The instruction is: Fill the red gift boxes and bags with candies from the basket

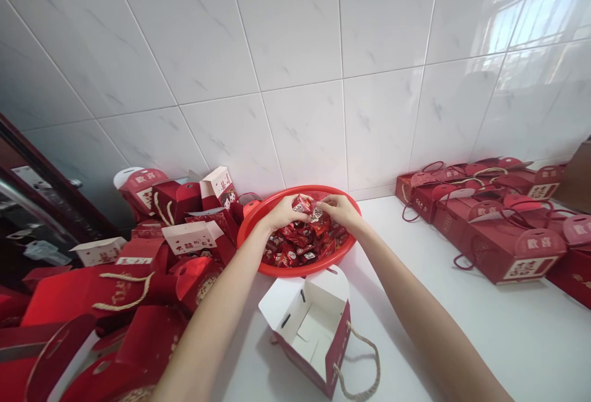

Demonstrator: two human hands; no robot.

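Note:
Over the red plastic basket (249, 265), my left hand (282, 215) is closed around red wrapped candy (303, 203). My right hand (340, 210) is beside it, thumb and fingers pinched at a small wrapped candy close to the left hand's fingers. Under both hands, the basket holds a heap of red and dark wrapped candies (295, 243). In front of the basket stands an open gift box (310, 323), white inside and dark red outside, its flaps spread. A rope handle (378, 362) hangs out at its right side, and only its bare white floor shows inside.
Red gift boxes (133, 279), many with flaps up, crowd the left side. On the right, closed red boxes (503, 236) with cord handles stand in rows on the white table (443, 279). A tiled wall (305, 137) rises behind the basket.

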